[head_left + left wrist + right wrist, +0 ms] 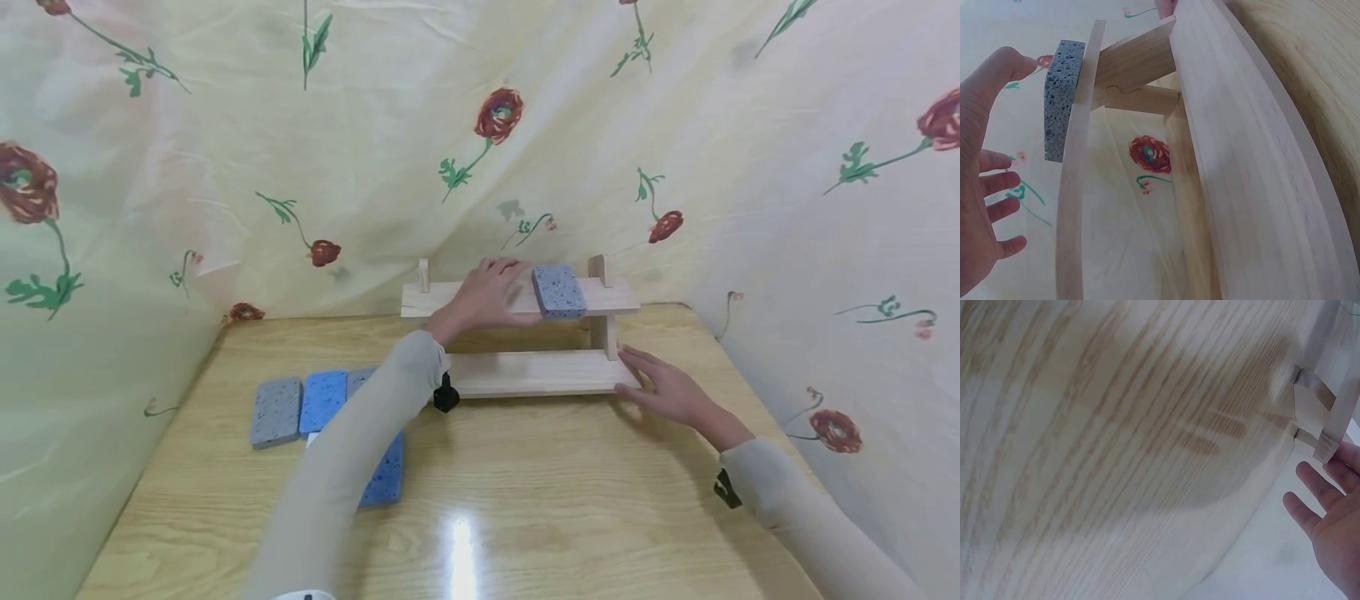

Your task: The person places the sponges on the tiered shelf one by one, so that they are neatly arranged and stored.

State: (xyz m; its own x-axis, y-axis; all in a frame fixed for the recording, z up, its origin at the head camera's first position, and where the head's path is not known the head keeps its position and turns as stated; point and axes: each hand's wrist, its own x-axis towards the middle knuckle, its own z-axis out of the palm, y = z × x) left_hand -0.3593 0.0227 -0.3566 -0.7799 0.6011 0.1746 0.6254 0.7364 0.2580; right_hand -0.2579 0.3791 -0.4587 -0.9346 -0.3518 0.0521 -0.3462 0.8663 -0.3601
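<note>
A two-tier wooden shelf point(525, 371) stands at the back of the table. On its upper board lies a grey speckled sponge point(558, 292), whose front end overhangs the front edge. My left hand point(491, 296) is over the upper board just left of that sponge. Its fingers are spread, and in the left wrist view a gap separates the thumb from the grey sponge point(1064, 100). My right hand point(671, 392) is at the right end of the lower board, fingers extended, fingertips and thumb right at the wood. The right wrist view shows these fingers point(1319, 487) beside the shelf end.
On the table to the left lie a grey sponge point(276, 412), a blue sponge point(324, 400) and more sponges, partly hidden by my left sleeve point(352, 467). A flowered cloth point(375, 167) hangs close behind the shelf and along both sides of the table.
</note>
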